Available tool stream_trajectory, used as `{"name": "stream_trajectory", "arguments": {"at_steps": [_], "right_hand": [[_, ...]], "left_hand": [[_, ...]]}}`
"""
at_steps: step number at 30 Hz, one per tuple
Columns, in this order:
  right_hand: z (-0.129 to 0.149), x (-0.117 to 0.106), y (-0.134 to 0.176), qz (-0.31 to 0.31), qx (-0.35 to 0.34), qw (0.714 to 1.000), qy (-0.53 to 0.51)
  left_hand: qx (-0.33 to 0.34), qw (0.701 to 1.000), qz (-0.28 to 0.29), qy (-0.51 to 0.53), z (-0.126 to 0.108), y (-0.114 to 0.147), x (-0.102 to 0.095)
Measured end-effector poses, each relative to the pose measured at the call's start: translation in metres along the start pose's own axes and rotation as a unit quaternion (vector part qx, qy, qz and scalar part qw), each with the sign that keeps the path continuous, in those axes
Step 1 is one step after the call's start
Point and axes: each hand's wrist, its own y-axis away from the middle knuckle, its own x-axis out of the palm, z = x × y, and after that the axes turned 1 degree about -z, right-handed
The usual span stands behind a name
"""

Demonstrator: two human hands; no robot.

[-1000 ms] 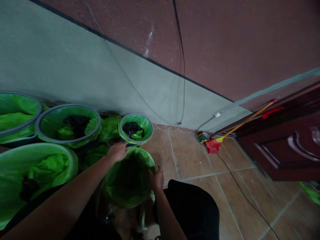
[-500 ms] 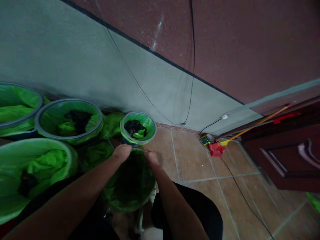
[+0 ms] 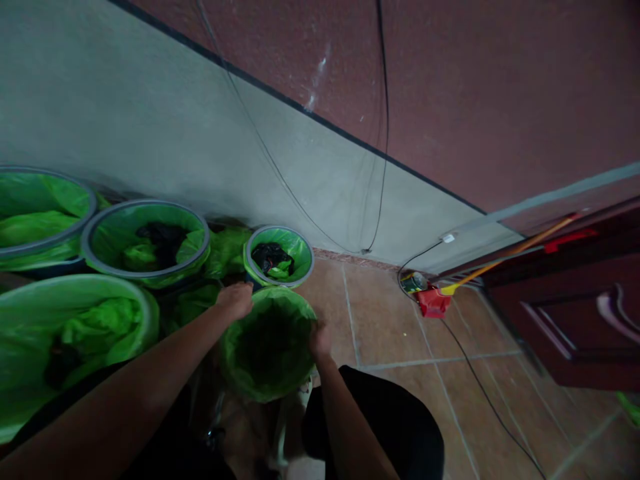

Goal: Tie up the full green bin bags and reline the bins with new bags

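left hand (image 3: 235, 299) fingers curl over the far-left rim of the green bag (image 3: 270, 343), gripping its edge; right hand (image 3: 319, 339) pinches the bag's right rim, fingers closed on the plastic, thumb side hard to make out in the dim light. the bag mouth is stretched open between both hands, round, dark inside. it sits low in front of the person, above their knees, over the tiled floor (image 3: 400, 333). whatever is under the bag cannot be told.

just beyond the bag, touching or nearly touching it, stands a small grey-rimmed bin (image 3: 300, 248) lined in green with a black lump inside. left of that, a bigger lined bin (image 3: 110, 220) with black and green stuff in it, and another lined bin (image 3: 75, 193) at the far left edge. nearer left, a large bin (image 3: 145, 307) with crumpled green plastic inside. all stand along the grey wall (image 3: 150, 133).

black cables (image 3: 383, 133) hang down the wall. to the right, a red dustpan (image 3: 433, 302) on the floor with a yellow-handled broom (image 3: 510, 251) leaning by a dark wooden door (image 3: 575, 320).
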Motion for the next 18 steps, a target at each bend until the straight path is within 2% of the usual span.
{"name": "stream_trajectory", "arguments": {"at_steps": [3, 5, 8, 11, 13, 16, 18], "right_hand": [[-0.009, 0.01, 0.034, 0.003, 0.06, 0.998, -0.016], [-0.011, 0.016, 0.056, 0.025, 0.091, 0.995, -0.03], [-0.01, 0.016, 0.071, 0.048, 0.11, 0.993, -0.023], [0.002, 0.001, 0.056, -0.02, 0.073, 0.997, -0.021], [0.016, -0.011, 0.034, -0.056, 0.005, 0.997, -0.044], [0.043, -0.02, -0.001, -0.035, -0.092, 0.994, -0.051], [0.058, -0.018, -0.019, -0.004, -0.131, 0.991, -0.029]], "left_hand": [[0.004, 1.0, -0.012, -0.004, -0.004, 0.002, -0.005], [0.02, 0.999, -0.026, -0.003, -0.009, 0.003, -0.006], [0.05, 0.998, -0.049, 0.009, -0.016, 0.001, -0.002], [0.094, 0.992, -0.069, 0.043, -0.022, -0.003, 0.003], [0.126, 0.987, -0.072, 0.061, -0.026, -0.006, 0.006], [0.15, 0.984, -0.063, 0.074, -0.031, -0.01, 0.01], [0.145, 0.985, -0.056, 0.079, -0.033, -0.012, 0.012]]}}
